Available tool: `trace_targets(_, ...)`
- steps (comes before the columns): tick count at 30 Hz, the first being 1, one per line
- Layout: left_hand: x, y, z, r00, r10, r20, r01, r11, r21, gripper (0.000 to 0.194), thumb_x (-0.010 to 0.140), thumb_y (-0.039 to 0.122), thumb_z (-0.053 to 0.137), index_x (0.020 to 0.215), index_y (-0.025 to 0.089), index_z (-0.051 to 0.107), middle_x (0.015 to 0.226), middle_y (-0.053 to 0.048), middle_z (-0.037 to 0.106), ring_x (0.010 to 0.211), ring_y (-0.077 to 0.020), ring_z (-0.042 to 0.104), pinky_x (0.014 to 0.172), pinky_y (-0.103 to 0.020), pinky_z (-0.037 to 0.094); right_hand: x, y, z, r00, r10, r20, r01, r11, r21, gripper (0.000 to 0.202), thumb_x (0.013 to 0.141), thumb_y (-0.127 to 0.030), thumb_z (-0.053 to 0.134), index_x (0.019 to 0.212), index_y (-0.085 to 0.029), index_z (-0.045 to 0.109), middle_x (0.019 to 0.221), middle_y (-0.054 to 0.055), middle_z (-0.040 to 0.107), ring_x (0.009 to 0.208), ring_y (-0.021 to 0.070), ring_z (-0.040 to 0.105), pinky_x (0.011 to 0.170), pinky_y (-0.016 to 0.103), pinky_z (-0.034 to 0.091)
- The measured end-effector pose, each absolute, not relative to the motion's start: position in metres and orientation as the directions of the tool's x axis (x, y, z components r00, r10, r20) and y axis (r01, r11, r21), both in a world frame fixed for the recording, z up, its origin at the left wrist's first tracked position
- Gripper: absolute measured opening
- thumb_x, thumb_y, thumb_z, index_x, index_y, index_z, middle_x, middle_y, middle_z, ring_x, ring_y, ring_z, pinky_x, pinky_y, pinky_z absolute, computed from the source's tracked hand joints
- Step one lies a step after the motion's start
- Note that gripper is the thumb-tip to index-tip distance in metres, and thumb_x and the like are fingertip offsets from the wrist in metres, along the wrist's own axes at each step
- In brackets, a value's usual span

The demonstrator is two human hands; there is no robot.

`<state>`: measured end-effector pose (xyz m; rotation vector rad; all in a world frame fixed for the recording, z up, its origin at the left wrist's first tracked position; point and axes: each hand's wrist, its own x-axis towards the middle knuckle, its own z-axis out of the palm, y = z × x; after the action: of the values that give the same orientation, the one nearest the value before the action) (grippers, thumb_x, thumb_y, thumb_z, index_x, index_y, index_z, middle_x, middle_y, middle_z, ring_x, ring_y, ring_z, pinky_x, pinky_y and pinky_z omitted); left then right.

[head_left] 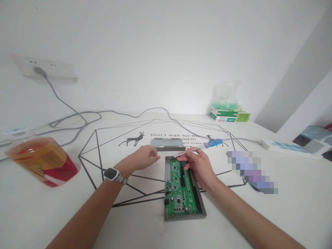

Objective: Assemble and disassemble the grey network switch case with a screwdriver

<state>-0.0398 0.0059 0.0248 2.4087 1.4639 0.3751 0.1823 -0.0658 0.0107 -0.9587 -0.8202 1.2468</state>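
Note:
A green circuit board (178, 193) lies in a grey metal frame (185, 218) on the table in front of me. My right hand (198, 164) reaches over the board's far right part, its fingers closed on a screwdriver (214, 143). The blue handle points away to the right, and the shaft slants down left to the frame's far edge. Just left of a flat grey metal plate (167, 143), my left hand (148, 156) is curled with the thumb towards the fingers. What it holds, if anything, is hidden; I cannot tell whether it touches the plate.
An orange and red plastic tub (49, 162) stands at the left. A grey cable (145, 112) runs across the back from a wall socket (52, 67) to a white power strip (290, 148). Small boxes (224, 114) sit at the back right, with a blurred object (252, 171) nearer.

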Motion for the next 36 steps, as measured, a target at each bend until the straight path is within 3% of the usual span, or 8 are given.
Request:
trace_targets(3, -0.038, 0.004, 0.026, 0.443, 0.896, 0.024, 0.812, -0.412, 0.414, 0.018, 0.078, 0.035, 0.064, 0.079, 0.018, 0.067, 0.079, -0.005, 0.069, 0.074, -0.0200, 0.064, 0.068, -0.029, 0.048, 0.183, -0.066, 0.010, 0.152, 0.988, 0.001, -0.387, 0.060, -0.920, 0.033, 0.073, -0.028, 0.082, 0.087, -0.020, 0.053, 0.077, 0.007, 0.079, 0.071, 0.0213, 0.078, 0.040, 0.016, 0.048)
trace_targets(6, -0.037, 0.005, 0.026, 0.448, 0.894, -0.002, 0.796, -0.399, 0.455, 0.008, 0.077, 0.023, 0.060, 0.077, 0.018, 0.066, 0.075, -0.004, 0.069, 0.072, -0.0183, 0.064, 0.066, -0.027, 0.047, 0.182, -0.066, 0.010, 0.155, 0.988, 0.002, -0.384, 0.062, -0.921, 0.032, 0.073, -0.027, 0.081, 0.087, -0.020, 0.053, 0.078, 0.008, 0.079, 0.071, 0.0212, 0.078, 0.040, 0.016, 0.049)
trace_targets(9, -0.037, 0.005, 0.025, 0.466, 0.885, 0.010, 0.780, -0.417, 0.466, 0.010, 0.076, 0.017, 0.056, 0.074, 0.018, 0.066, 0.073, -0.003, 0.069, 0.071, -0.0180, 0.064, 0.066, -0.027, 0.047, 0.182, -0.067, 0.011, 0.161, 0.987, -0.001, -0.384, 0.061, -0.922, 0.031, 0.073, -0.026, 0.080, 0.087, -0.020, 0.053, 0.078, 0.008, 0.079, 0.071, 0.0213, 0.078, 0.040, 0.016, 0.048)
trace_targets(19, -0.039, 0.006, 0.025, 0.479, 0.878, 0.024, 0.760, -0.428, 0.490, 0.011, 0.076, 0.019, 0.058, 0.077, 0.018, 0.069, 0.073, -0.003, 0.071, 0.071, -0.0186, 0.066, 0.067, -0.027, 0.051, 0.184, -0.065, 0.010, 0.167, 0.986, 0.001, -0.408, 0.071, -0.910, 0.031, 0.071, -0.025, 0.079, 0.085, -0.021, 0.052, 0.074, 0.004, 0.076, 0.057, 0.0154, 0.070, 0.038, 0.017, 0.047)
trace_targets(24, -0.024, 0.003, 0.023, 0.489, 0.834, 0.254, 0.695, -0.549, 0.465, 0.020, 0.089, 0.025, 0.051, 0.087, 0.017, 0.069, 0.087, -0.006, 0.072, 0.082, -0.0206, 0.067, 0.076, -0.032, 0.052, 0.184, -0.067, 0.015, 0.217, 0.976, 0.029, -0.394, 0.115, -0.912, 0.030, 0.069, -0.024, 0.077, 0.086, -0.021, 0.052, 0.068, 0.000, 0.071, 0.053, 0.0133, 0.064, 0.039, 0.017, 0.045)
trace_targets(29, 0.010, -0.003, 0.006, 0.554, 0.705, 0.443, 0.529, -0.709, 0.466, 0.019, 0.094, 0.025, 0.052, 0.094, 0.017, 0.069, 0.095, -0.007, 0.071, 0.091, -0.0210, 0.065, 0.086, -0.033, 0.050, 0.184, -0.067, 0.025, 0.264, 0.949, 0.170, -0.264, 0.241, -0.934, 0.028, 0.070, -0.025, 0.074, 0.087, -0.023, 0.052, 0.063, -0.007, 0.062, 0.050, 0.0132, 0.061, 0.039, 0.020, 0.045)
trace_targets(33, 0.031, -0.007, -0.002, 0.640, 0.667, 0.382, 0.492, -0.737, 0.464, 0.016, 0.092, 0.016, 0.055, 0.096, 0.016, 0.070, 0.096, -0.008, 0.072, 0.091, -0.0215, 0.066, 0.084, -0.032, 0.049, 0.185, -0.062, 0.029, 0.236, 0.934, 0.269, -0.114, 0.302, -0.946, 0.024, 0.071, -0.022, 0.068, 0.088, -0.024, 0.051, 0.068, -0.009, 0.058, 0.045, 0.0109, 0.057, 0.038, 0.021, 0.044)
trace_targets(36, 0.033, -0.008, 0.000, 0.633, 0.683, 0.364, 0.532, -0.725, 0.437, 0.018, 0.093, 0.013, 0.052, 0.091, 0.016, 0.070, 0.090, -0.007, 0.071, 0.086, -0.0212, 0.065, 0.081, -0.031, 0.048, 0.189, -0.056, 0.028, 0.195, 0.918, 0.346, 0.021, 0.349, -0.937, 0.018, 0.078, -0.027, 0.064, 0.090, -0.024, 0.051, 0.069, -0.008, 0.056, 0.044, 0.0098, 0.054, 0.040, 0.022, 0.045)
